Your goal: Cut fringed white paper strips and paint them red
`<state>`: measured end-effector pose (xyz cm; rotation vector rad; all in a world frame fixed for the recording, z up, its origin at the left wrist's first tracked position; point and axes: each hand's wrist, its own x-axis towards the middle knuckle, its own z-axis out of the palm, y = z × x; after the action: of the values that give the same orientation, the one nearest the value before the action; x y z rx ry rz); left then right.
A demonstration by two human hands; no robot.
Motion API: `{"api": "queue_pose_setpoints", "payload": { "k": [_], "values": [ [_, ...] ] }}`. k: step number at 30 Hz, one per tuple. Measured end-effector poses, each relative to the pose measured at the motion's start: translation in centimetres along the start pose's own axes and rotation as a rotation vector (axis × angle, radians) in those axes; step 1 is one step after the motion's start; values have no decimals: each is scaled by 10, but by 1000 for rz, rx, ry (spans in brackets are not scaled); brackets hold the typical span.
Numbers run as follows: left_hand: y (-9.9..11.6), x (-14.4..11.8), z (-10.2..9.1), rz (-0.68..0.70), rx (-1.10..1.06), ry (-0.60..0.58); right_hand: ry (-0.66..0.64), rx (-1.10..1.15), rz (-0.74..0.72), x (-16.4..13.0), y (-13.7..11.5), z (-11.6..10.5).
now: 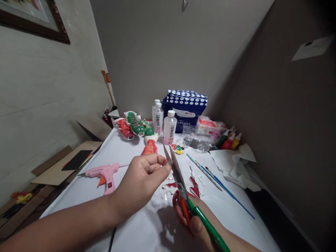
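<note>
- While the head camera looks down at a white desk (136,224), the left hand (141,183) pinches a small clear scrap (168,162) in a narrow grip of thumb and fingertips.
- Just below and right of that grip, the right hand (190,218) is closed around green-handled scissors (183,185), blades parted and pointing up towards the scrap, touching or nearly touching it.
- Under both hands lie red and clear cut pieces (193,185) on the desk.
- Left of the left hand rests a pink glue gun (105,175).
- Right of the scissors lie thin paintbrushes (210,175).
- Beyond the hands stand white-capped bottles (169,131), painted fish-shaped figures (136,126), a paint palette (178,148) and a blue dotted bag (185,106).
</note>
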<state>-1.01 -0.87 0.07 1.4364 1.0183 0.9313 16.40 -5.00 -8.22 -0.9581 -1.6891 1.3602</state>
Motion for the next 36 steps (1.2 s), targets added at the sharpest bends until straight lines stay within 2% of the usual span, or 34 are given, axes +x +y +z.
{"api": "queue_pose_setpoints", "payload": {
  "k": [6,12,16,18,22,25,31,36],
  "values": [
    [-4,1,3,-23,36,33,48,-16,-46,-2,10,-1],
    [-3,5,6,-78,-8,-3,153,-4,-70,-1,11,9],
    [0,5,4,-24,9,-11,54,39,19,0,5,5],
    [1,5,3,22,66,12,19,-10,39,-1,3,-1],
    [1,4,2,51,171,44,-38,-220,-88,-6,-2,-16],
    [1,5,2,75,217,62,-82,-273,-121,-9,-2,-22],
    [1,7,2,90,248,43,16,-196,-102,-10,11,-21],
    [4,7,3,109,264,55,-31,-176,-61,-9,13,-22]
  ]
}}
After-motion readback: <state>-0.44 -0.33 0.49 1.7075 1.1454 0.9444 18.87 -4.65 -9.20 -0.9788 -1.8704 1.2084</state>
